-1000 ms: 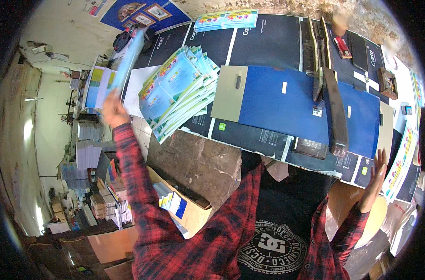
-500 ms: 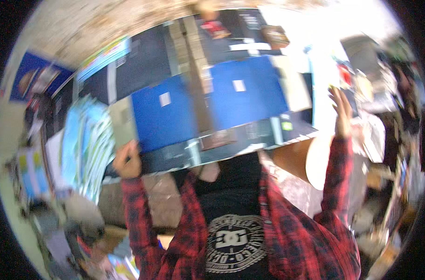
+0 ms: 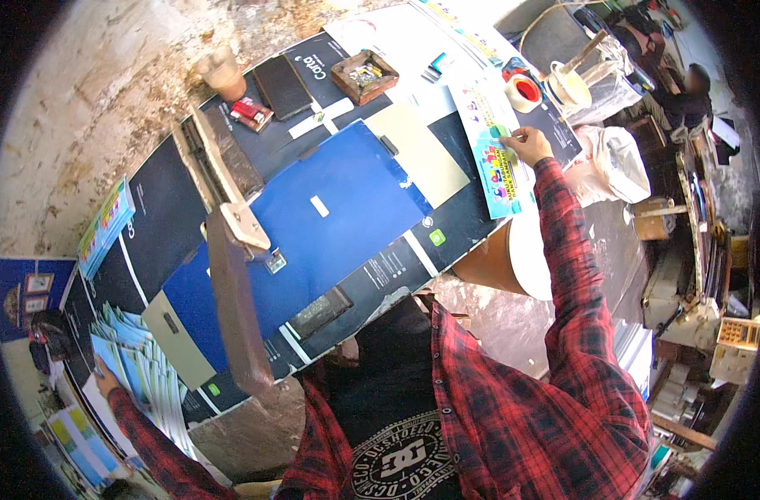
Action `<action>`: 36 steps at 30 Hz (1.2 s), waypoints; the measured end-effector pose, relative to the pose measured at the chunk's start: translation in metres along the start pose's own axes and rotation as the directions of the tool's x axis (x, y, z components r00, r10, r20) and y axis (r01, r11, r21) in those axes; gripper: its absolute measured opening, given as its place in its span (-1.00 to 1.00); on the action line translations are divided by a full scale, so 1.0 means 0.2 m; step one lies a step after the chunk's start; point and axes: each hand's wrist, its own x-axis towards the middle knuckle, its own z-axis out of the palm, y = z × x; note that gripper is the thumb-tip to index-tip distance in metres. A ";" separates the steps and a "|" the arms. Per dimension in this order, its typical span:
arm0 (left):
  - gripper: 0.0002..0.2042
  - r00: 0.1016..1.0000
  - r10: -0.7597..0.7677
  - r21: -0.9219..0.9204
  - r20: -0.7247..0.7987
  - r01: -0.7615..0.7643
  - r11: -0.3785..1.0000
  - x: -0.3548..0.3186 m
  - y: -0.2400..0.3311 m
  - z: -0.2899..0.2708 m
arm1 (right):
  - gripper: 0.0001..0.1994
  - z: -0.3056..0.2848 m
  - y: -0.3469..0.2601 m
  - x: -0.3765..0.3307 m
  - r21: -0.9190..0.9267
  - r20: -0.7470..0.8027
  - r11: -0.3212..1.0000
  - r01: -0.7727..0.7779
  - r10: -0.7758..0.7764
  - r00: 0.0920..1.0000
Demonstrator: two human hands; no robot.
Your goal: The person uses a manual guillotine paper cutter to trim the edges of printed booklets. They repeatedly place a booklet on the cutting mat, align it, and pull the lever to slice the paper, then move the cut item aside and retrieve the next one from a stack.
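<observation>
My right hand (image 3: pixel 528 147) is closed in a pinch at the edge of a colourful printed sheet (image 3: pixel 498 196) on the table's right side. At the far left, my left hand (image 3: pixel 106 379) is against the outer side of a fanned stack of folded papers (image 3: pixel 142 354); its fingertips are partly hidden, so its grip is unclear. Between the hands lies a blue board (image 3: pixel 351 187) with cream end strips. Over it stands a long brown and beige lever-arm device (image 3: pixel 234 287), with a small metal piece at its middle.
Along the back are a plastic cup (image 3: pixel 223 73), a red packet (image 3: pixel 251 114), a dark flat case (image 3: pixel 283 87) and a wooden ashtray (image 3: pixel 364 77). Tape rolls (image 3: pixel 523 93) sit at the right. Another printed stack (image 3: pixel 107 229) lies back left. A round stool (image 3: pixel 513 258) stands below the table's edge.
My left hand has moved left and down to the folded papers. My right hand has moved left onto the printed sheet and closed. The view has turned and become sharper.
</observation>
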 end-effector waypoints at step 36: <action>-0.29 0.447 0.822 -0.896 -0.353 -0.414 -0.159 -2.81 1.54 -0.80 | -0.84 -0.44 -0.68 -1.30 0.387 0.297 0.645 0.659 -0.764 0.573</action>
